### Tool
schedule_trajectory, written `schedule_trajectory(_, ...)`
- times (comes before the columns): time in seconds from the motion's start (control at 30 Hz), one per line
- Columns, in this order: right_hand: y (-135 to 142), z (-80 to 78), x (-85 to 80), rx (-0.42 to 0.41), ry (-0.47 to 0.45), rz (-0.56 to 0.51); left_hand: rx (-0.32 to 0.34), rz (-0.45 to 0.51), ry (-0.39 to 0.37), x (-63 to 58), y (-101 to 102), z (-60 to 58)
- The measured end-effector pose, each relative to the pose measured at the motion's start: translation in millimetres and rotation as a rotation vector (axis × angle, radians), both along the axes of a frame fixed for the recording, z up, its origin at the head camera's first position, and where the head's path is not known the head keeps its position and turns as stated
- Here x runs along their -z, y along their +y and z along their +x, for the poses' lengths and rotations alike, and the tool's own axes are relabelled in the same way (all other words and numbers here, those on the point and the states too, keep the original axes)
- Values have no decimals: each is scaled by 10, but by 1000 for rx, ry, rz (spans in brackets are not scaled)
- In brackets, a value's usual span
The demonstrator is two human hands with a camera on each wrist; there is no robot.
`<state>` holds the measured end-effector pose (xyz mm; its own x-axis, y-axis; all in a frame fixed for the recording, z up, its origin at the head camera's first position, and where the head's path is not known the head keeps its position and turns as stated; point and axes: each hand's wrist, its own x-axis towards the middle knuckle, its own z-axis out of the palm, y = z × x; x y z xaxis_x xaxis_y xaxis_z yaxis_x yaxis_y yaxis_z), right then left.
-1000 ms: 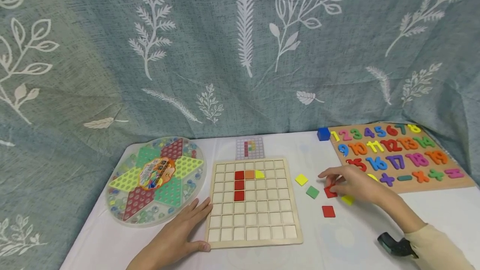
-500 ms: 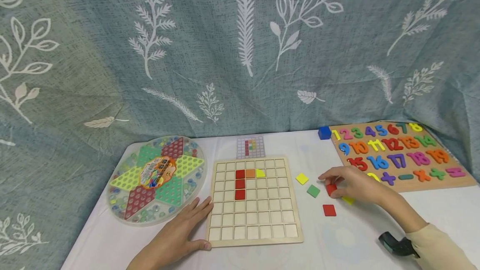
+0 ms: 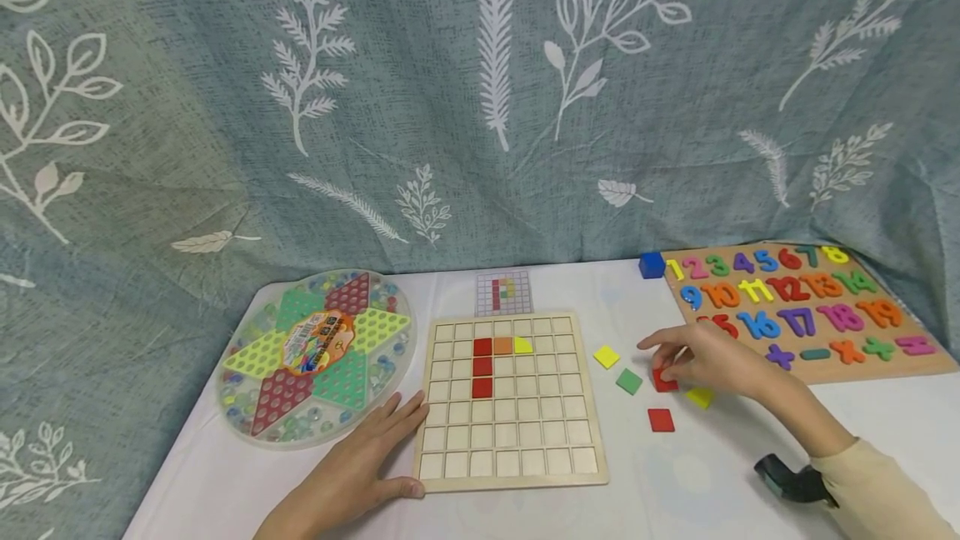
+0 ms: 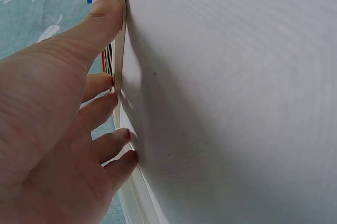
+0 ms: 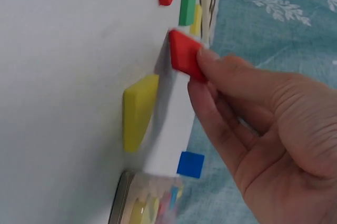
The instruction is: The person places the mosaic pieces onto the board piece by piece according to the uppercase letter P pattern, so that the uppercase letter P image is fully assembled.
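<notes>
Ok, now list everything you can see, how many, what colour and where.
Table: 1, white, foreground
Curtain: 1, grey-blue, behind table
Grid board: 1, pale wood, centre
Red tiles: 5, red, three on grid board, one pinched, one loose
Orange tile: 1, orange, on grid board
Yellow tiles: 3, yellow, one on grid board, two loose right
Green tile: 1, green, right of grid board
Pattern card: 1, multicoloured, behind grid board
Round game: 1, red-green-yellow star, left
Marbles: too many to count, mixed, around star
Blue cube: 1, blue, far edge
Number board: 1, brown, far right
Black object: 1, black, lower right
Sleeve: 1, beige, right
Left hand: 1, at grid board's left edge
Right hand: 1, pinching a red tile
</notes>
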<state>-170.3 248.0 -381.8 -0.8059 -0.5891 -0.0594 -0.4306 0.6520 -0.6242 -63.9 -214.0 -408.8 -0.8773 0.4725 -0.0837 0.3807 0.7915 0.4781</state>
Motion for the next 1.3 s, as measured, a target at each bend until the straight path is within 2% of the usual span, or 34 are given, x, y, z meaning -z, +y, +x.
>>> schedule_trajectory(0.2,-64,-14,-11,15,68,-15,-3,8,-3,-1,5,-6)
schedule_trajectory(0.53,-223,-39,-54,89,81,-51,0,6,4,7,9,-6)
schedule_trajectory(0.8,-428,-93,7,47,164,-84,1,8,6,4,10,5)
schedule_trajectory(1.3,-963,-127,23,-66,143,-162,5,-1,15,20,21,-1)
